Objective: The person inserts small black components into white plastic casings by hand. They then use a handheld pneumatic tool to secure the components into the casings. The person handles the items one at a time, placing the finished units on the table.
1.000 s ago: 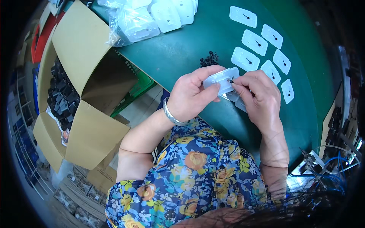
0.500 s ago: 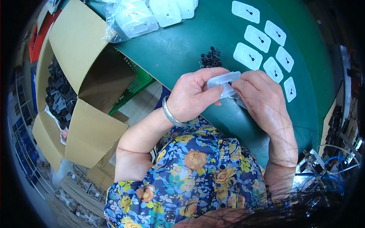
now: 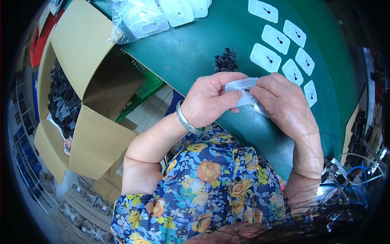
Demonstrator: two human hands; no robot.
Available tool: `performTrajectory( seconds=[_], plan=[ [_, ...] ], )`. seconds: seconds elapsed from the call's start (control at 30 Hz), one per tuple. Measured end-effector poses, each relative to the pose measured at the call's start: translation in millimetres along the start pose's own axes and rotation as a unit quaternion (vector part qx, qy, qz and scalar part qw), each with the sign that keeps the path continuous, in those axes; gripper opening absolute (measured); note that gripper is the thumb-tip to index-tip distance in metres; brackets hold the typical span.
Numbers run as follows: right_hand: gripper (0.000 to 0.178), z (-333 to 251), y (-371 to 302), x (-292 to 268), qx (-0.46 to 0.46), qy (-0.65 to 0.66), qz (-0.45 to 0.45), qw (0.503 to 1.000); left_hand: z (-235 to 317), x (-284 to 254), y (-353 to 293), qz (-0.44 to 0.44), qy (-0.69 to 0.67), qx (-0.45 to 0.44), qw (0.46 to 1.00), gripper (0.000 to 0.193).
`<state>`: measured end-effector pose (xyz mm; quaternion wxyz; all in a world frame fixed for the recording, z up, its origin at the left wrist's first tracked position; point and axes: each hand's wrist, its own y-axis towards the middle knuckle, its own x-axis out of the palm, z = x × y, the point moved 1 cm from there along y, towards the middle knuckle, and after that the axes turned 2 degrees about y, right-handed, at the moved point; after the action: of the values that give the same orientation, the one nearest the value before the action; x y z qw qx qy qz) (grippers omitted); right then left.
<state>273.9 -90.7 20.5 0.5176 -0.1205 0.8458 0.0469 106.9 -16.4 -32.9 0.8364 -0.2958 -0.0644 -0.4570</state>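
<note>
Holds a white rounded-rectangular plastic plate (image 3: 239,84) at a tilt in the left hand (image 3: 209,99), with the thumb over the near face and the fingers closed round behind. Bends the left elbow, with the forearm slanting up from lower left and a silver-coloured metal bangle (image 3: 185,118) round the wrist. Rests the right hand (image 3: 286,103) against the plate's right end, with the back of the hand upward, the wrist bent and the fingers curled tightly in. Hides the right fingertips behind the knuckles; cannot tell about anything pinched there. Shows a small black spot on the plate's face, between the two hands' fingers. Has another whitish plate (image 3: 260,109) partly covered just below the right fingers, a heap of small black plastic pieces (image 3: 226,61) on the green tabletop (image 3: 183,53) just beyond the left fingers, and seven white plates with black keyhole shapes (image 3: 260,55) spread beyond the right fingers. Includes, well left of the left fingers, an open brown cardboard box (image 3: 91,142) of dark blocky parts (image 3: 63,99). Offers faint printing on a brown carton (image 3: 106,191), below and left of the left fingers, too small to read.
</note>
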Motion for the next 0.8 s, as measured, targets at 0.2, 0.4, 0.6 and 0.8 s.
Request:
performTrajectory(
  seconds=[0.2, 0.4, 0.6, 0.8],
  plan=[
    [0.016, -4.1, 3.4, -0.8, -0.005, -0.002, 0.008, 1.000, -3.4, 3.3, -1.4, 0.026, 0.056, 0.028, 0.998, 0.033],
    [0.015, -3.9, -7.6, 17.0, 0.057, 0.089, 0.182, 0.978, -1.1, 3.3, -0.6, 0.044, 0.067, 0.060, 0.995, 0.030],
    [0.017, -12.6, -16.4, 27.8, 0.143, 0.103, 0.215, 0.961, -10.0, 7.2, -0.1, 0.056, 0.104, 0.102, 0.988, 0.029],
    [0.028, -6.2, -24.1, 26.3, 0.112, 0.119, 0.166, 0.972, -7.5, 7.8, -9.0, 0.053, 0.065, 0.082, 0.993, 0.029]
  ],
)
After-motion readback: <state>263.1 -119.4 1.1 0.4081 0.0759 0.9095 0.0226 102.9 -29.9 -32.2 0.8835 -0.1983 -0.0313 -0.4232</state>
